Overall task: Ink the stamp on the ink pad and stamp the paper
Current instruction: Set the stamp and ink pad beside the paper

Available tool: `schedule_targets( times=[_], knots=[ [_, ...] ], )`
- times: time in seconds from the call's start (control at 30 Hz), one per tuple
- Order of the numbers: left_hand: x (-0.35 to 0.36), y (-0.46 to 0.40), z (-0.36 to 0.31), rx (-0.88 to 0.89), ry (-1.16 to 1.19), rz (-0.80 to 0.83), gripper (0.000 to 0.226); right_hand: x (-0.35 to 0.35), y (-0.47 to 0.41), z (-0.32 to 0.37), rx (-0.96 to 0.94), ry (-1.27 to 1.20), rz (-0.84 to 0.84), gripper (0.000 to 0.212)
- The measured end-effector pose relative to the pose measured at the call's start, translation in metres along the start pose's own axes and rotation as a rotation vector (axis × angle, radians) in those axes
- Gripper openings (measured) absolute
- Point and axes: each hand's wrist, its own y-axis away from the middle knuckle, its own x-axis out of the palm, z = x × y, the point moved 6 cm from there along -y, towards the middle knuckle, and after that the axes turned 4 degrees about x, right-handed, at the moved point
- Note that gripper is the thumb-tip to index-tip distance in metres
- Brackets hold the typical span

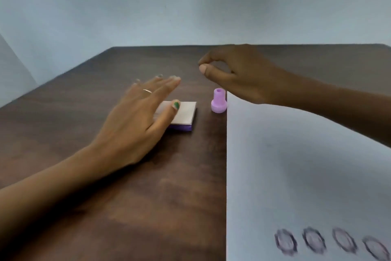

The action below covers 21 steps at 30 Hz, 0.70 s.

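A small purple stamp [219, 101] stands upright on the dark wooden table, touching the left edge of the white paper [296, 165]. The paper carries several purple round stamp marks [285, 241] along its near edge. Left of the stamp lies the ink pad [186, 114], purple below with a white lid closed on top. My left hand [143, 116] hovers flat over the pad's left part, fingers spread, holding nothing. My right hand [237, 76] hangs above and behind the stamp, thumb and forefinger close together with nothing between them.
The brown table [127, 207] ends at a pale blue wall at the back. Its left edge runs diagonally at the far left. The paper covers the right side of the table.
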Motion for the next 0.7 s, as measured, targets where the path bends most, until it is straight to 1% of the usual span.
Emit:
schedule_targets(
  times=[0.13, 0.23, 0.37, 0.53, 0.6, 0.7],
  knots=[
    [-0.001, 0.003, -0.003, 0.021, -0.011, 0.01, 0.057, 0.021, -0.011, 0.0, -0.073, 0.067, 0.116, 0.042],
    [-0.004, 0.002, -0.006, -0.028, -0.024, 0.034, 0.057, 0.024, -0.015, 0.009, -0.048, 0.056, 0.183, 0.046],
    [-0.009, 0.001, -0.006, -0.093, -0.02, 0.073, 0.057, 0.017, -0.017, 0.017, 0.073, -0.003, 0.213, 0.047],
    [-0.019, -0.001, -0.004, -0.138, 0.046, 0.034, 0.055, 0.003, 0.001, 0.019, 0.258, -0.043, 0.229, 0.044],
    [-0.024, 0.002, -0.001, -0.232, 0.094, 0.007, 0.054, -0.011, 0.013, 0.019, 0.356, -0.079, 0.181, 0.041],
    [-0.035, 0.014, 0.0, -0.503, 0.224, -0.027, 0.055, -0.038, 0.037, 0.021, 0.512, -0.144, 0.107, 0.035]
  ],
)
